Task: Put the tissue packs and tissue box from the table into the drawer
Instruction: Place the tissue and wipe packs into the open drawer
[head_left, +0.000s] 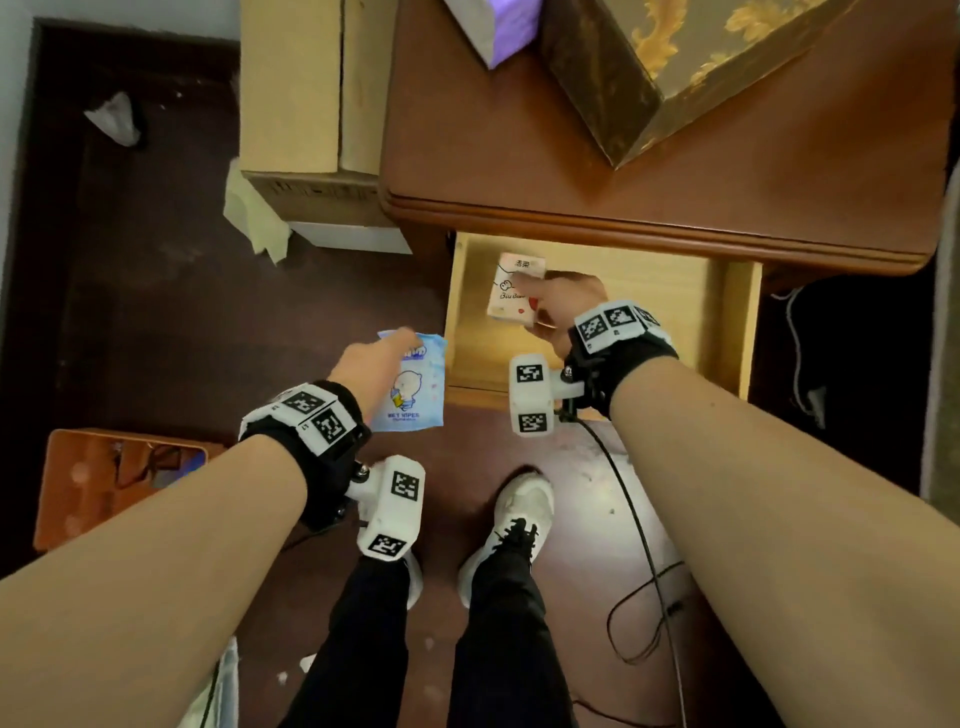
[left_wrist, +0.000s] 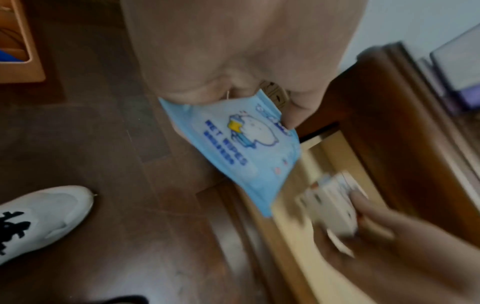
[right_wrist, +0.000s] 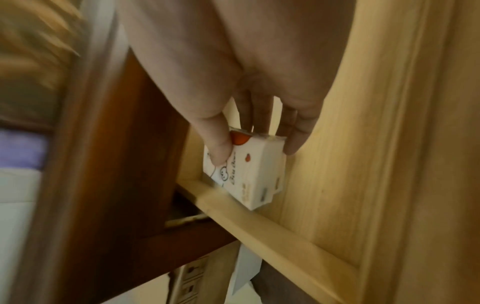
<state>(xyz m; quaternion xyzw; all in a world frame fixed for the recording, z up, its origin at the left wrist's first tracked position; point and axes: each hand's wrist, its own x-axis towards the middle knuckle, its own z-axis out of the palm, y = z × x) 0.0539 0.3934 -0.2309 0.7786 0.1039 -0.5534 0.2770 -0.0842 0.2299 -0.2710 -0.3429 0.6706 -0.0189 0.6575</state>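
Note:
My right hand (head_left: 558, 306) pinches a white tissue pack (head_left: 514, 288) with red spots, thumb on top and fingers beneath, inside the open pale-wood drawer (head_left: 649, 312) near its left wall. In the right wrist view the white tissue pack (right_wrist: 249, 174) hangs just above the drawer floor (right_wrist: 337, 164), gripped by my right hand (right_wrist: 257, 144). My left hand (head_left: 382, 364) grips a blue wet-wipes pack (head_left: 415, 389) over the floor, just left of the drawer. In the left wrist view the wipes pack (left_wrist: 241, 148) hangs from my left hand (left_wrist: 233, 98). A purple tissue box (head_left: 498, 26) stands on the brown table (head_left: 519, 156).
A dark gold-patterned box (head_left: 675, 67) sits on the table at the back right. Cardboard boxes (head_left: 311, 130) stand left of the table. An orange crate (head_left: 104, 483) is on the floor at the left, and a black cable (head_left: 639, 545) runs by my white shoes (head_left: 514, 525).

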